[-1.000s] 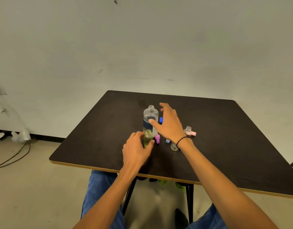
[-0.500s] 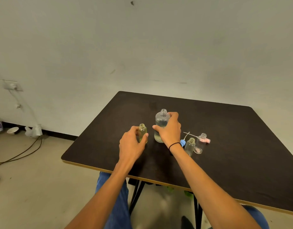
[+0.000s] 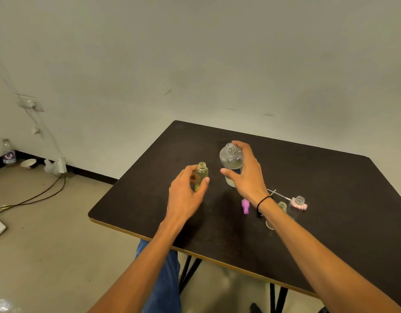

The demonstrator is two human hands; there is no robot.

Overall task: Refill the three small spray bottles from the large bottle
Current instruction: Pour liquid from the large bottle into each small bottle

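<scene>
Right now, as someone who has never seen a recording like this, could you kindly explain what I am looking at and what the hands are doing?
There is no machine here: a person wears a camera on the head, so the picture looks forward and down at their own two bare arms. In front of them stands a dark table. The left hand holds a small yellowish bottle, upright with its neck open. The right hand grips the large clear bottle, also uncapped and partly filled. Near the right wrist lie a purple spray cap, a pink spray head with its thin tube, and two more small open bottles, one greenish and one clear. The plan is to pour from the large bottle into the small ones; no pouring shows yet.
</scene>
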